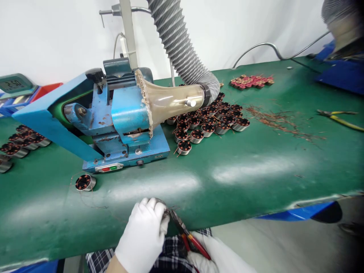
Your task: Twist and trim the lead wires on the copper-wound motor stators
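1. Now, at seven o'clock in view, the white-gloved left hand [145, 229] is clamping onto a dark part [165, 213] and hiding most of it.
2. At five o'clock, the right hand [220, 252] is gripping the red-handled cutters [182, 226], which are pointing toward eleven, their tips sitting right by that part; whether they're touching, I cannot tell.
3. A single wound core [85, 182] is sitting at eight o'clock on the green table [256, 178].
4. The blue machine [127, 110] is standing at ten o'clock, more cores [208, 130] clustering just off its three.
5. Copper scraps [273, 120] and yellow-handled pliers [327, 113] are lying out at three o'clock.
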`<state>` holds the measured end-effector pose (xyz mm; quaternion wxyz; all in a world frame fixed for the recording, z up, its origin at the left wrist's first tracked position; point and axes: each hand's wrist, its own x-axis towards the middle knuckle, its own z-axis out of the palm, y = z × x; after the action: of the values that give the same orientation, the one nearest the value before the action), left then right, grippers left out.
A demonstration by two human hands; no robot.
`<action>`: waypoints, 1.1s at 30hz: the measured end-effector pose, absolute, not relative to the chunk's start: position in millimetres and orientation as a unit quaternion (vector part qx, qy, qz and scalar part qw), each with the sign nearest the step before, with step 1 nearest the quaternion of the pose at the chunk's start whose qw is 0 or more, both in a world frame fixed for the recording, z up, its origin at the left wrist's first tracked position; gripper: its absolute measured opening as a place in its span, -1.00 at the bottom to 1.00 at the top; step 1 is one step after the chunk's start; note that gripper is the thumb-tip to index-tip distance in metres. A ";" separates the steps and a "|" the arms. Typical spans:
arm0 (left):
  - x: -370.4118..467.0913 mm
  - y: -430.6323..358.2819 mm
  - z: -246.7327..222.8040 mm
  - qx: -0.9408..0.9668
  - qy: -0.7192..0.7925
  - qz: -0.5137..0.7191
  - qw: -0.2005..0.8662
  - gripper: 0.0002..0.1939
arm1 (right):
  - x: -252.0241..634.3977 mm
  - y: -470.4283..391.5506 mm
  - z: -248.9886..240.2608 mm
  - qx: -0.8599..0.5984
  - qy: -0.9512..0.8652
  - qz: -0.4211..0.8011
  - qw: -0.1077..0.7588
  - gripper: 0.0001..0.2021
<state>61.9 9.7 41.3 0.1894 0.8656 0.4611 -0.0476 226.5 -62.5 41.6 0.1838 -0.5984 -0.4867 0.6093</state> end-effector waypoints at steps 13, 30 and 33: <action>62.5 11.8 43.3 0.865 0.452 -0.047 0.212 -0.82 | 223.0 -78.1 3.2 -0.653 -0.404 0.609 0.198 -0.44; 12.7 47.1 35.1 0.773 0.616 0.128 0.076 -0.41 | 252.4 5.5 5.5 -0.386 -0.121 0.704 0.584 -0.65; -20.0 36.3 25.9 0.765 0.630 0.066 0.114 -0.36 | 322.6 42.0 7.9 -0.458 -0.122 0.579 0.663 -0.87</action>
<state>-20.0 36.3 25.9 0.1142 0.7653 0.6300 0.0657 322.6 42.0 7.9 0.6629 -0.4583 -0.1222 0.5793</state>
